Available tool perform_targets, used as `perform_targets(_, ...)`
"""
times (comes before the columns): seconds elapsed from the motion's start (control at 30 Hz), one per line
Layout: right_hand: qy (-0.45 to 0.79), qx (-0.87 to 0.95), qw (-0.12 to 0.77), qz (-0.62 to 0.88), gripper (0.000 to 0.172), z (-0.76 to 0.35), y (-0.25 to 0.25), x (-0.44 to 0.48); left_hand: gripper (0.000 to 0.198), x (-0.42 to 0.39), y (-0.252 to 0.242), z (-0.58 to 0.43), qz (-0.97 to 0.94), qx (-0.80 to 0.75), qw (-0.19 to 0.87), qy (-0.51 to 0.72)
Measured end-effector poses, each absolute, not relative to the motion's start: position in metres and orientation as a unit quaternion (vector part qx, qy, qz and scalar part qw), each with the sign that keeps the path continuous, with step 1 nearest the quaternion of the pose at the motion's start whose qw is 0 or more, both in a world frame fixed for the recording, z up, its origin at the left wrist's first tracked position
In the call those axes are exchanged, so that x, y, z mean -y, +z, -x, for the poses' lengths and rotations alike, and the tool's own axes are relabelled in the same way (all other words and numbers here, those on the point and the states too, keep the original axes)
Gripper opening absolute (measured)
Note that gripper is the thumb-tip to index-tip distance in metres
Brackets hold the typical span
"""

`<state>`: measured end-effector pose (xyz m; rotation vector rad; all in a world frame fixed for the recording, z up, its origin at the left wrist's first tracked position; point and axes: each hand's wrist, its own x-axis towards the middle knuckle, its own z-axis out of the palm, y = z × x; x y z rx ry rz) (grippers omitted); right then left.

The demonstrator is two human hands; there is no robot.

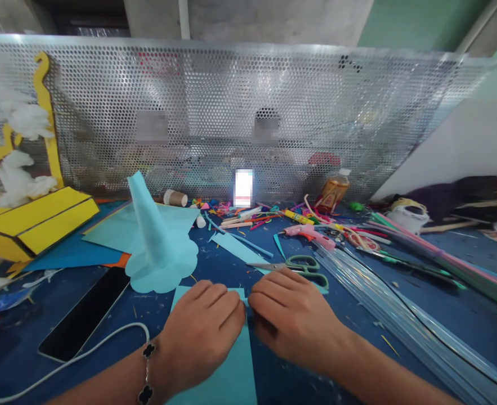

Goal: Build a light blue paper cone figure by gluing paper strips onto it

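My left hand [204, 326], with a bracelet on the wrist, is closed, fingers curled and knuckles up. Beside it my right hand [294, 318] is also closed, the two nearly touching. A narrow bit of light blue paper [245, 301] shows between them, pinched by both; most of it is hidden by the fingers. Under my left hand lies a light blue paper sheet [237, 377]. Scissors with green handles [303, 264] rest just beyond my right hand, near a cut light blue strip [235, 249]. A light blue paper cone on a scalloped base [155, 242] stands beyond my left hand.
A black phone [85, 315] and white cable [104, 333] lie at left, near a yellow paper model [41, 219]. A pink glue gun [311, 233], clear plastic strips [383, 304] and a bottle [333, 191] are at right. Behind stands a perforated metal panel [214, 101].
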<state>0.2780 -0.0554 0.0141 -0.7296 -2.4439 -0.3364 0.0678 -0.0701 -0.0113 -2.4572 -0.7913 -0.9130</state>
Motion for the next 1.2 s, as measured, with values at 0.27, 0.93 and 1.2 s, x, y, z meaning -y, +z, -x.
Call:
perform_targets(0.27, -0.112, 0.899, 0.272, 0.325, 0.013, -0.313, 0.025, 0.035, 0.015, 0.056, -0.001, -0.043, 0.865, 0.312, 0.136, -0.369)
perform_targets(0.93, -0.165, 0.901, 0.267, 0.299, 0.036, -0.316, 0.025, 0.036, 0.032, 0.038, -0.009, -0.027, 0.704, 0.447, -0.469, -0.289)
perform_targets(1.2, -0.081, 0.919, 0.24, 0.302, 0.027, -0.317, 0.009, 0.029, 0.028, 0.045, -0.01, -0.028, 0.862, 0.424, -0.147, -0.237)
